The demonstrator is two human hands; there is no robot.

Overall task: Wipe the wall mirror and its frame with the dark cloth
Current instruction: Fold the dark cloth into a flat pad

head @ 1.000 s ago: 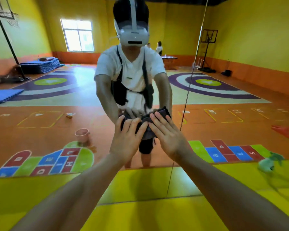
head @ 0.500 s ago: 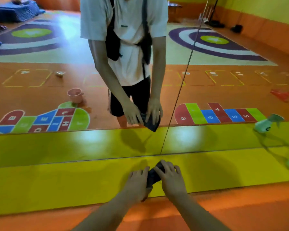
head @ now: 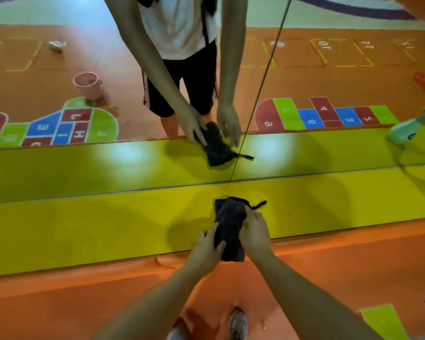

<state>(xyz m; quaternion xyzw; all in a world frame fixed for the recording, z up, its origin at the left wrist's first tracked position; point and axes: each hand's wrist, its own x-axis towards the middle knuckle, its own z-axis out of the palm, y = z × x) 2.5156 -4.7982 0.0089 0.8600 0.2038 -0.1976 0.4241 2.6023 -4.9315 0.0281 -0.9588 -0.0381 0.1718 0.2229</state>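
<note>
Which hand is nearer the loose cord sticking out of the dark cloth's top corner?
Right. The right hand pinches the dark cloth just below the cord; the left hand holds the cloth's lower left edge, farther away.

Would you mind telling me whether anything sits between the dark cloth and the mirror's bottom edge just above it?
Nothing visible does. The left hand and right hand grip the dark cloth at the yellow band, and the strip from there up to the edge of the mirror is bare.
</note>
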